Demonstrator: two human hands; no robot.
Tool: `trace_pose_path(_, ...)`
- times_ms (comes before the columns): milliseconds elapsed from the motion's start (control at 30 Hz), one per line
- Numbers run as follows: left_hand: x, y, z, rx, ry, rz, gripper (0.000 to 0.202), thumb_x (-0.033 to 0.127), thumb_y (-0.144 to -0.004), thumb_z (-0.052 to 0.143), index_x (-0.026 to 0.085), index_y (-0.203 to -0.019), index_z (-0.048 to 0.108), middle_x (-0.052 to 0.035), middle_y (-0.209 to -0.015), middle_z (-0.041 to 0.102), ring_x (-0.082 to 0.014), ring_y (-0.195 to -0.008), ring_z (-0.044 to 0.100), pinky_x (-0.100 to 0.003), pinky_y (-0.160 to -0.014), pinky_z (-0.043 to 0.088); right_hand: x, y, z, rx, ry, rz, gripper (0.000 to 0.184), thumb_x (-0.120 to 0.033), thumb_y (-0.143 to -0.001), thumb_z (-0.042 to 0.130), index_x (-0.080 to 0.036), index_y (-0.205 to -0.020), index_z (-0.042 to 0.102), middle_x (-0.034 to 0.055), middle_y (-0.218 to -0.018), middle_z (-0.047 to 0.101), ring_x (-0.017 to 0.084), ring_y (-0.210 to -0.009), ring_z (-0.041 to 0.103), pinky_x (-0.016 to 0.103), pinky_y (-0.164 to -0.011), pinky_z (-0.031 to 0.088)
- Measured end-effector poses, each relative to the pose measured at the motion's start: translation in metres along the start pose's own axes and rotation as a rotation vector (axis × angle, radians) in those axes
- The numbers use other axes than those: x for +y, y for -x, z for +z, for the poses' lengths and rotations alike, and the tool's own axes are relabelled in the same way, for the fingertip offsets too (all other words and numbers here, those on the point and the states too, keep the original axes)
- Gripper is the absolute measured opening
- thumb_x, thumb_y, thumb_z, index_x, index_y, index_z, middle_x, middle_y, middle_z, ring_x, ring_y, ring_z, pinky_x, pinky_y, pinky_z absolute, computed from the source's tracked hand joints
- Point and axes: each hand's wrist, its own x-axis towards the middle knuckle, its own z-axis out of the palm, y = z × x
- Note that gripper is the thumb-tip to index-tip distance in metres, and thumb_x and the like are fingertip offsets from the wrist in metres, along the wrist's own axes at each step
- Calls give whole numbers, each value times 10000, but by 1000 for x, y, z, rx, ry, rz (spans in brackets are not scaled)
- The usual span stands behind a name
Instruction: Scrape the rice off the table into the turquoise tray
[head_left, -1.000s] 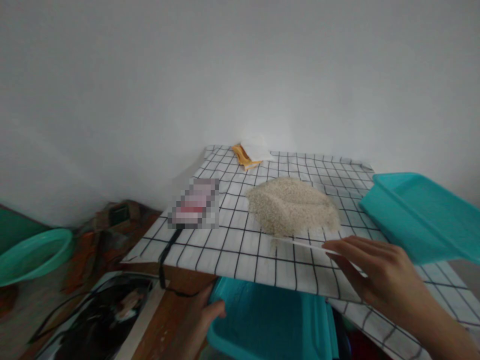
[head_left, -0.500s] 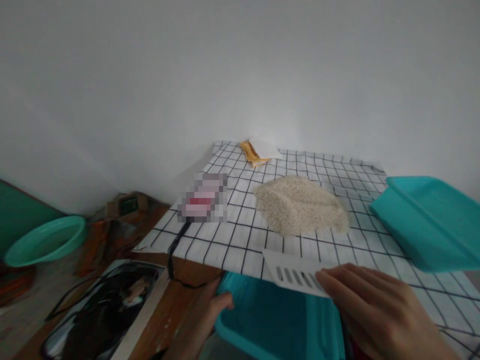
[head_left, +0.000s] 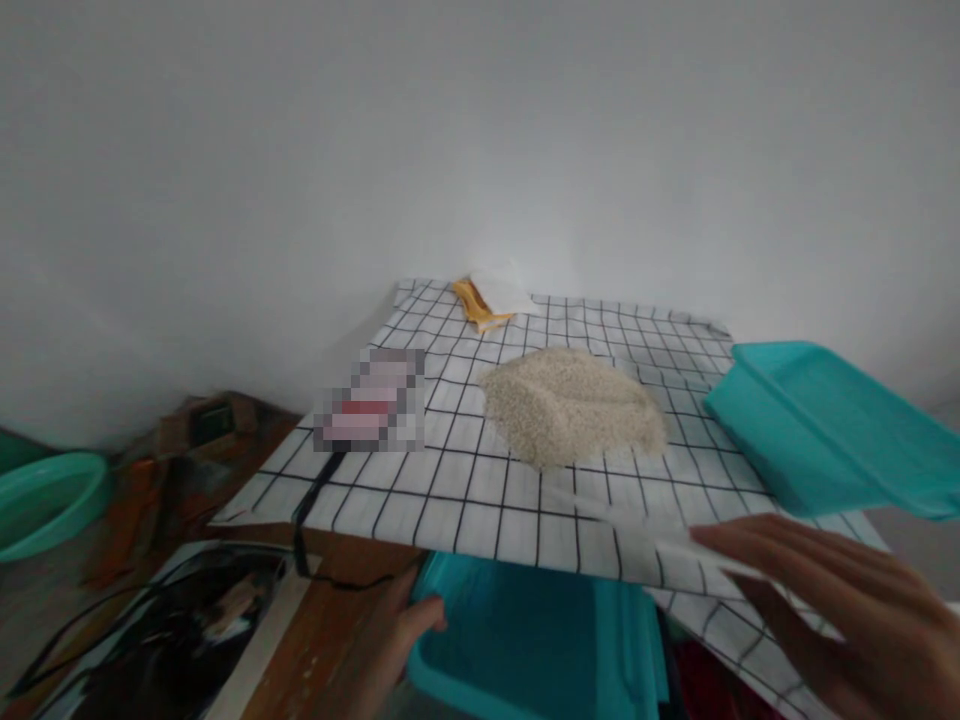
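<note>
My left hand (head_left: 386, 640) is closed on the left rim of a teal plastic bin (head_left: 525, 630), its thumb over the edge. The bin sits at the table's front edge, below the cloth. My right hand (head_left: 832, 590) holds a flat white slotted scoop (head_left: 667, 540), smeared by motion, above the front of the checked cloth (head_left: 457, 500). Beyond the scoop, a low heap of pale granules (head_left: 570, 405) lies on the cloth. A second teal bin (head_left: 832, 430) rests tilted on the right side.
A pixelated pink-and-white item (head_left: 367, 400) lies on the cloth's left, beside a black strap (head_left: 311, 500). A yellow-and-white packet (head_left: 487, 300) lies at the back by the wall. Lower left are a picture of a person (head_left: 202, 630), a green basin (head_left: 52, 505) and a cardboard box (head_left: 206, 425).
My right hand and the scoop have moved right, away from the near bin. My left hand stays on its rim. The view has shifted slightly right.
</note>
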Motion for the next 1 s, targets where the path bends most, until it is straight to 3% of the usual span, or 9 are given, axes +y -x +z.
trace_pose_path(100,-6,-4,2,9,-59,-8,158,280,-456,522,212,-592,564,40,-487,542,-167,-489,502,-265,-488,358,32,18,0,127,313,320,202,-301,-920,510,-196,-996,665,77,-793,730,206,-602,682,283,-512,465)
trace_pose_path(200,-5,-4,8,6,-79,-13,97,291,-453,517,225,-524,505,32,-479,542,-177,-488,509,-272,-490,360,57,26,4,71,585,509,262,-352,-922,496,-171,-923,685,99,-655,690,215,-501,618,295,-445,362)
trace_pose_path(367,7,4,21,8,-42,35,125,286,-470,495,215,-558,547,41,-492,528,-148,-476,472,-252,-480,342,65,14,15,-63,603,666,214,-326,-918,495,-194,-943,663,69,-665,684,197,-501,564,273,-468,257)
trace_pose_path(600,6,0,25,-3,-80,16,89,259,-447,516,216,-522,538,39,-460,525,-165,-476,484,-263,-484,343,50,1,24,-126,637,629,181,-278,-894,503,-201,-912,666,39,-604,658,139,-395,477,249,-448,178)
trace_pose_path(800,7,6,41,1,-25,48,199,278,-508,519,201,-660,622,29,-553,571,-181,-558,515,-284,-557,380,22,-3,26,-99,579,545,185,-255,-900,484,-211,-939,660,40,-714,717,162,-447,583,256,-426,244)
trace_pose_path(1000,7,5,45,-24,14,67,194,265,-494,525,200,-654,612,37,-532,555,-173,-532,498,-276,-531,362,-1,-3,29,-56,491,410,232,-228,-915,426,-179,-961,648,57,-777,733,152,-456,614,240,-389,322)
